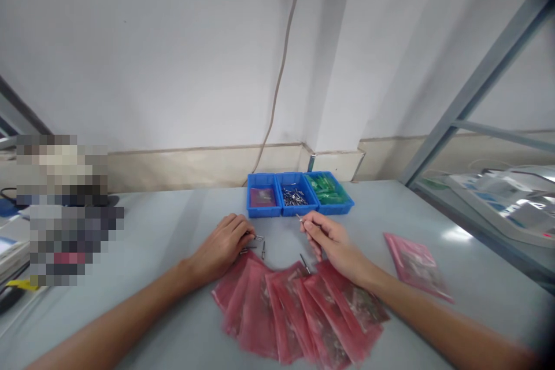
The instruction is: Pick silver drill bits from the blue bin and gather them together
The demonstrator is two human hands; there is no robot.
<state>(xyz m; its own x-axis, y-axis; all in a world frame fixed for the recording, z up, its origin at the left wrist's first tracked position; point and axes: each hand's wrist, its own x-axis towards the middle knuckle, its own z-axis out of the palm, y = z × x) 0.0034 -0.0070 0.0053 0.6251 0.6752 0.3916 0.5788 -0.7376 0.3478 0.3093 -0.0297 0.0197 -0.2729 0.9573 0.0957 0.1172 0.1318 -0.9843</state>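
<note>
A pale wall with a hanging cable (284, 58) backs a grey tabletop (160, 225), where we find two bare hands at work between a row of three blue bins and a fan of pink bags (260, 318). The right hand (329, 237) has thumb and fingertips closed on a small metal pin (299, 217), its visible end slanting away and to the left, toward the middle bin (300, 210), which holds more pins. Of the two hands, we judge the right one nearer to that bin. The left hand (225, 243) is curled palm down at the far left edge of the fan, its fingertips at a few pins; we cannot tell whether it grips any.

Just to its right, a loose pin (263, 250) lies with its long axis running toward the wall, nearer the left hand than the right. A second loose pin (305, 264), tilted, lies at the bags' far edge, nearer the right hand. The bags spread toward the wearer, those on the right slanting outward beneath the right forearm's side.
</note>
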